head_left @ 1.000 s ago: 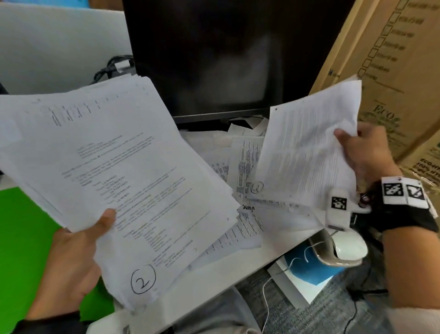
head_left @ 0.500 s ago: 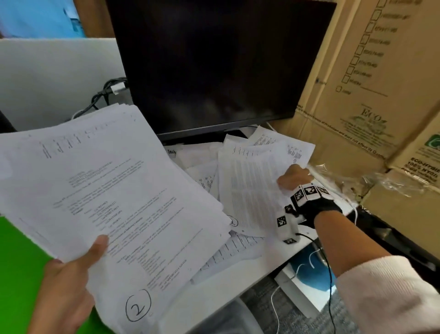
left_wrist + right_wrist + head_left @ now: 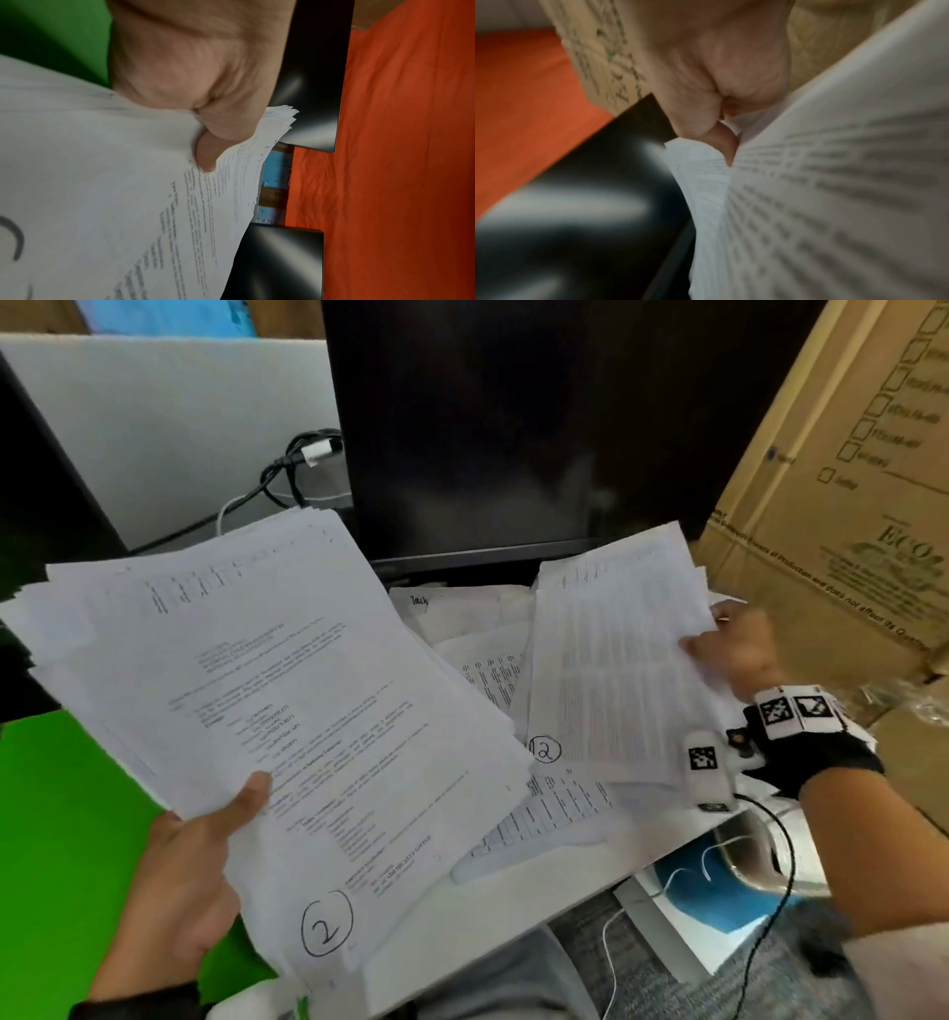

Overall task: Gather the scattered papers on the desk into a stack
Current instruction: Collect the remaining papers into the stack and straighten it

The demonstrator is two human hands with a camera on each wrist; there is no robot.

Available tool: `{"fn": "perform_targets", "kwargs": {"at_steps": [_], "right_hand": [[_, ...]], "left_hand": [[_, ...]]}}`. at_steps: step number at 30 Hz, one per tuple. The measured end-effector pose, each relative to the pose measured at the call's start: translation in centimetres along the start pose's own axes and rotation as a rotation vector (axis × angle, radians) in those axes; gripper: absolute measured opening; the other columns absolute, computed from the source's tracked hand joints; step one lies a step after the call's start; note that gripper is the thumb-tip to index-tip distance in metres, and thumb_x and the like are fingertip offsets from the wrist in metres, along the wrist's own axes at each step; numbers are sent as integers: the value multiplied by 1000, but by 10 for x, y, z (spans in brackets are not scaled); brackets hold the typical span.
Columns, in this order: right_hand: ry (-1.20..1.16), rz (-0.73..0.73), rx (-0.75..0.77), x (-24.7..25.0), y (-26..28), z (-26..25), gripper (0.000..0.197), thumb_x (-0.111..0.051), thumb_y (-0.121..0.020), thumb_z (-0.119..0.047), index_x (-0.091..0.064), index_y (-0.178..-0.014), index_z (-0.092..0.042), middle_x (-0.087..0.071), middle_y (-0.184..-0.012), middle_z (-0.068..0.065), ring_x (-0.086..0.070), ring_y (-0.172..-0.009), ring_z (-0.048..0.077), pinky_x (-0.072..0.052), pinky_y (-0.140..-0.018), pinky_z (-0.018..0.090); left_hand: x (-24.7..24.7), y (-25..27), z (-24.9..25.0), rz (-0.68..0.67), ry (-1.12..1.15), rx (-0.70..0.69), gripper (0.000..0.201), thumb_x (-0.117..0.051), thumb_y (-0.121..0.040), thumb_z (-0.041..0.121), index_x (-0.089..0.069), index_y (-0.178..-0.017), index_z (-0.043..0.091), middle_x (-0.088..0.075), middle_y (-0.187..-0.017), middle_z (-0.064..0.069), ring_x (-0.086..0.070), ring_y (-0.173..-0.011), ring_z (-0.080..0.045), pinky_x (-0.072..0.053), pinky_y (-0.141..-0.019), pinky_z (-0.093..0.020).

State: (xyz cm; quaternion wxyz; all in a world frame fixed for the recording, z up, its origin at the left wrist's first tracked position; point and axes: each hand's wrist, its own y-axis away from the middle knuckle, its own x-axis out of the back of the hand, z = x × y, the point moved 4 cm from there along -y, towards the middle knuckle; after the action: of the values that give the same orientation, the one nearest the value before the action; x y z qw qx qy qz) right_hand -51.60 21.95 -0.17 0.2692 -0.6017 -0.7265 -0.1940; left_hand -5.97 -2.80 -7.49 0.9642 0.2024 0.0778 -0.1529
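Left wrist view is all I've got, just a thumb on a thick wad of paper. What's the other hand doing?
Observer: The right hand holds a smaller sheaf lifted above the desk.
Operator: Any papers left lying down?
Observer: Yes, loose sheets lie on the desk below the monitor.
Operator: Which page tops my wad?
Observer: The stack in the left hand shows a circled 2.

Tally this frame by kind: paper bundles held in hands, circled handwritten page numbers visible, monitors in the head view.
Held paper bundles: 2 (left hand's stack, right hand's sheets)
Circled numbers: 2 ("2", "12")
Monitors: 1
Total: 5
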Motion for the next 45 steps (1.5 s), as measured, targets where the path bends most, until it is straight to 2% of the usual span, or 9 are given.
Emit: {"fn": "perform_targets", "kwargs": {"at_steps": [2,6,11,14,18,25,33,37,45], "right_hand": [[-166,-45,-44,15,-3,-3,25,-67,-85,-2,-55,-106,-9,-60,-82,5,-53,-58,17,-44,-41,19],[-587,-354,-184,10,-10,-5,47,-62,-85,5,-52,-130,1,-65,-119,15,-67,-97,26,-60,-62,33],[-389,-567,-124,-55,26,-19,31,-65,-83,3,-62,-114,5,-66,-113,25,-70,-72,23,-60,-67,35],[186,-415,-6,-101,33,-15,47,-73,-81,-23,-56,-121,-6,-63,-115,10,-63,-95,28,-52,-77,30],[669,-334,71,-139,44,-21,55,-65,-83,-26,-49,-131,-5,-49,-133,16,-48,-121,36,-44,-101,44],[510,-406,64,-137,51,-28,43,-64,-79,-10,-54,-119,3,-61,-117,18,-61,-103,34,-54,-87,37],[372,-391,9,-132,60,-37,50,-66,-83,-1,-47,-128,3,-52,-131,16,-53,-119,32,-46,-89,30],[354,-382,-18,-100,40,-38,59,-68,-87,-19,-41,-136,-2,-41,-141,8,-43,-129,26,-36,-92,24],[541,-311,-118,-47,1,-3,43,-67,-84,-13,-57,-120,8,-57,-125,26,-53,-118,39,-45,-94,40]], "left_hand": [[6,1,5,-15,21,-7,52,-70,-83,17,-54,-132,12,-70,-118,-9,-66,-108,-30,-55,-86,-47],[15,4,13,-79,10,-31,46,-64,-86,17,-59,-132,14,-69,-124,-8,-65,-115,-30,-49,-95,-57],[17,6,10,-69,19,-6,42,-62,-89,12,-60,-130,12,-69,-122,-8,-65,-113,-29,-54,-87,-50],[19,6,7,-67,17,4,46,-66,-82,14,-62,-128,13,-70,-120,-9,-65,-113,-31,-55,-90,-50],[30,7,6,-47,23,13,51,-68,-75,15,-62,-126,13,-70,-119,-12,-64,-113,-34,-44,-101,-55],[34,7,3,-52,35,16,46,-67,-79,14,-63,-125,13,-71,-118,-11,-65,-112,-33,-51,-95,-53],[29,8,0,-57,31,36,27,-63,-89,9,-67,-115,14,-74,-109,-9,-69,-101,-30,-59,-77,-43],[19,9,2,-74,29,53,20,-65,-87,11,-69,-107,15,-76,-101,-7,-71,-94,-28,-61,-67,-39],[-22,11,4,-146,-13,78,36,-71,-79,16,-67,-114,8,-75,-102,-13,-69,-96,-31,-61,-66,-38]]}}
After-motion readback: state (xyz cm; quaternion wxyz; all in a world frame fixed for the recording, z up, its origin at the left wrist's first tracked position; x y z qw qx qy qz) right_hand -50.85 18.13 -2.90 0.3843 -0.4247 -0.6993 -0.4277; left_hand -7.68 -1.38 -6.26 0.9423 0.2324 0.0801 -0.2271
